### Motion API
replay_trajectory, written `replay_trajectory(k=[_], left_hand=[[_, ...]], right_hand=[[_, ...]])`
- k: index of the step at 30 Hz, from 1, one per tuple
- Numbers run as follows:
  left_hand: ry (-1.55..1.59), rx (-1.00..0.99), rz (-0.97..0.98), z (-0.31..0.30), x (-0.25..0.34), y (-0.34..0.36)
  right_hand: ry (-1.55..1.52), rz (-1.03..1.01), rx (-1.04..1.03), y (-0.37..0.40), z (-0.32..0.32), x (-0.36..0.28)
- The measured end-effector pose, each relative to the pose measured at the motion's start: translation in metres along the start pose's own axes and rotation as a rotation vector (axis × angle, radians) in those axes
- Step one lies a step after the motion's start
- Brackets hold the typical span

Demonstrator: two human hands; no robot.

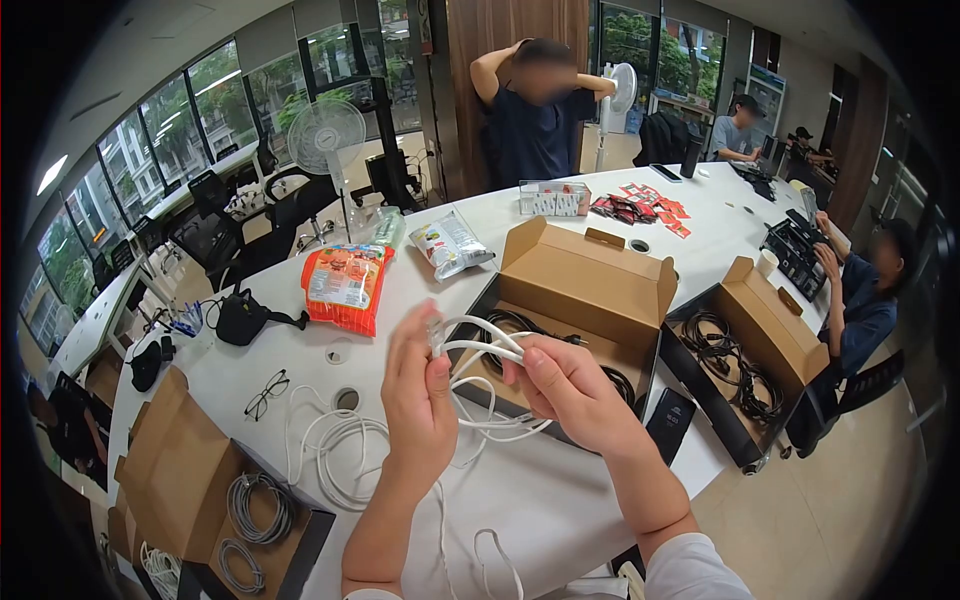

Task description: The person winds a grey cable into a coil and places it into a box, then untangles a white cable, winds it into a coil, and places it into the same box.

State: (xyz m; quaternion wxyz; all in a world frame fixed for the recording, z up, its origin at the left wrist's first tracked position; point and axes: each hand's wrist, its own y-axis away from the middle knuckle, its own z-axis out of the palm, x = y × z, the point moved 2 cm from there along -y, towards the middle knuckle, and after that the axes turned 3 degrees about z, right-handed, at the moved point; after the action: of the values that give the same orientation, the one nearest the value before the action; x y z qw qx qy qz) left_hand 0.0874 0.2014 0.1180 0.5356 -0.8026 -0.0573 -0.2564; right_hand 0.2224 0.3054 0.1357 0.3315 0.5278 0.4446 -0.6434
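A white cable (pixel 511 351) is held up between my two hands, bent into a loop. My left hand (pixel 418 400) is closed around one end, where a clear plastic connector seems to show at the fingertips. My right hand (pixel 572 392) pinches doubled strands of the cable between thumb and fingers. More of the white cable (pixel 350 470) lies in loose coils on the table below my left hand, and strands trail toward the front edge. Behind my right hand stands an open cardboard box (pixel 590 270) with black cables inside, partly hidden by my hands.
At right is another open box (pixel 765 310) of black cables beside a phone (pixel 670 422). A box (pixel 180 470) at front left holds grey cable coils. Glasses (pixel 266 394), an orange snack bag (pixel 345 288) and a silver bag (pixel 450 245) lie leftward. Several people sit around the table.
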Motion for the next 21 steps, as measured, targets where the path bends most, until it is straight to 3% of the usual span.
replay_trajectory(k=[1, 4, 10, 13, 16, 21], left_hand=[[0.154, -0.061, -0.134, 0.0, 0.001, 0.002], [0.238, -0.082, -0.203, 0.003, -0.008, 0.01], [0.74, -0.115, -0.585, -0.001, 0.002, 0.01], [0.899, -0.275, -0.647, -0.005, -0.008, 0.011], [1.051, -0.282, -0.681, -0.005, 0.001, 0.008], [1.424, -0.555, -0.847, -0.013, 0.0, 0.007]], right_hand=[[0.027, -0.007, 0.007, 0.0, 0.001, -0.001], [0.096, -0.018, 0.026, 0.001, 0.003, -0.005], [0.114, -0.04, 0.078, 0.0, 0.002, -0.002], [0.09, -0.033, 0.098, 0.0, -0.001, 0.0], [0.128, -0.065, 0.118, 0.0, -0.004, -0.001], [0.151, -0.064, 0.134, -0.003, -0.004, 0.002]])
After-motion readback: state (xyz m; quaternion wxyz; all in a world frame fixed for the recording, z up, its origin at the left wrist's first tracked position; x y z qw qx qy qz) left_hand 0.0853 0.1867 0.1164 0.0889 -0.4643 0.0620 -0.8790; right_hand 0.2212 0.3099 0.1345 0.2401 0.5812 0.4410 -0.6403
